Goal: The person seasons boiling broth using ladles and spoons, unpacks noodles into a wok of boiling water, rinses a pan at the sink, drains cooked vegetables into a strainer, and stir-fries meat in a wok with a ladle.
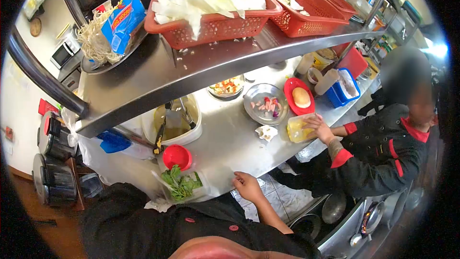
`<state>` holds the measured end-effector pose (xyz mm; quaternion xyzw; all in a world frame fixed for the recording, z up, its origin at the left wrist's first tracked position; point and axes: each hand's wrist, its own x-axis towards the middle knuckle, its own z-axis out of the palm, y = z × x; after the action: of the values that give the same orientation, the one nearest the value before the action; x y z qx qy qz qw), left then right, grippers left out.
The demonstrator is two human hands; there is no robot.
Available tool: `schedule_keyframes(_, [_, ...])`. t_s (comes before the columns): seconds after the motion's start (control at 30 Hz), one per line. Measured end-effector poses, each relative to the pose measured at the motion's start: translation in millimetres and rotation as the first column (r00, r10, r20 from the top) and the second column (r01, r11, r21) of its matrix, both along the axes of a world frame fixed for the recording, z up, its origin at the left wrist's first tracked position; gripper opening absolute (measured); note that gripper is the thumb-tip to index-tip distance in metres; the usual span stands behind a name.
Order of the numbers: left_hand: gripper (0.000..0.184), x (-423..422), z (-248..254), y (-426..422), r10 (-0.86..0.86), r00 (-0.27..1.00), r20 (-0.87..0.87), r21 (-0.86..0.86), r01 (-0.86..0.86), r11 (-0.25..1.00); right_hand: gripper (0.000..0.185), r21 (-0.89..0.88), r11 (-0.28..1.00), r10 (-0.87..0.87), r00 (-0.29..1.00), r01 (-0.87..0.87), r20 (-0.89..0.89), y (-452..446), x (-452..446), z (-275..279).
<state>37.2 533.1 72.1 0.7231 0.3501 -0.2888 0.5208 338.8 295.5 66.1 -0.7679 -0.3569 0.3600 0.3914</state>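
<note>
My right hand (248, 187) rests at the counter's front edge, fingers loosely bent and a little apart, with nothing seen in them. My left hand is out of sight; only the dark left sleeve (112, 213) shows. Nearest to my body stands a clear container of green leaves (181, 183), with a red bowl (177, 157) behind it. Further along the counter are a metal plate (254, 115) with pink and purple pieces and a crumpled white paper (266, 133).
A co-worker's hand (316, 127) touches a yellowish container (298, 129) beside a red plate (292, 86) with a bun. A white tub (191, 134) holds utensils. The overhead shelf (220, 62) carries red baskets (211, 26) of cut cabbage and a noodle packet (125, 21).
</note>
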Motion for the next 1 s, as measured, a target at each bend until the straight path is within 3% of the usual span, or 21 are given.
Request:
schedule_keyframes(0.07, [0.028,-2.5,-4.9,-7.7,-0.012,1.0,0.015,0.009,0.012,1.0,0.035,0.066,0.998,0.008,0.995,-0.015,0.101,-1.5,-1.9,-5.4])
schedule_keyframes(0.17, [0.028,-7.6,-9.6,-12.0,-0.037,0.998,0.056,0.022,0.036,0.999,0.035,0.057,0.997,-0.063,0.997,0.06,0.054,-1.6,-13.2,2.9])
schedule_keyframes(0.53, [0.027,-43.8,-20.4,4.1,-0.248,0.953,0.172,0.11,0.232,0.966,0.037,0.024,0.981,-0.191,0.955,0.191,0.228,-31.4,-116.5,38.9])
schedule_keyframes(0.6, [0.027,-47.1,-21.1,9.4,-0.293,0.939,0.178,0.124,0.274,0.954,0.038,-0.003,0.964,-0.263,0.961,0.264,0.08,-41.7,-142.8,46.0])
schedule_keyframes(0.73, [0.026,-59.4,-18.6,20.0,-0.355,0.917,0.184,0.159,0.328,0.931,0.036,0.01,0.951,-0.309,0.946,0.309,0.094,-57.1,-189.2,43.5])
schedule_keyframes(1.0, [0.026,-84.8,1.0,38.9,-0.373,0.908,0.191,0.225,0.329,0.917,0.037,0.096,0.977,-0.202,0.972,0.192,0.121,-44.1,-228.4,40.6])
